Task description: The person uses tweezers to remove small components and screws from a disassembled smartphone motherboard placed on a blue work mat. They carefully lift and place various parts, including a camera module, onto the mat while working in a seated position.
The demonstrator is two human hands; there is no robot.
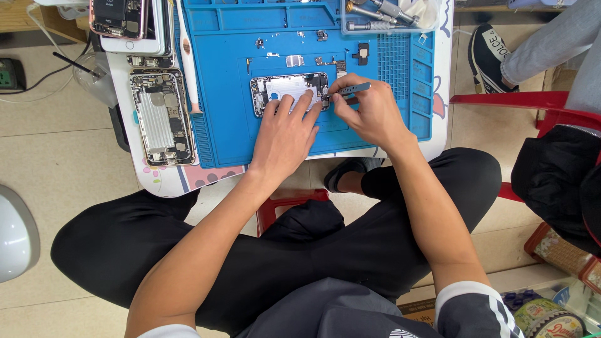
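Opened silver phone shell (289,87) lay longways L-R on blue mat (225,125); left hand (285,134) pressed it flat, fingers spread; right hand (369,112) pinched dark tweezers (350,89) at its right end

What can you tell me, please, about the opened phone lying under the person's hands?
The opened phone lies flat on the blue work mat, long side across the view. Its silvery housing shows a pale plate inside and dark parts at the right end. The left hand presses fingertips on its lower edge; the right hand holds tweezers at its right end.
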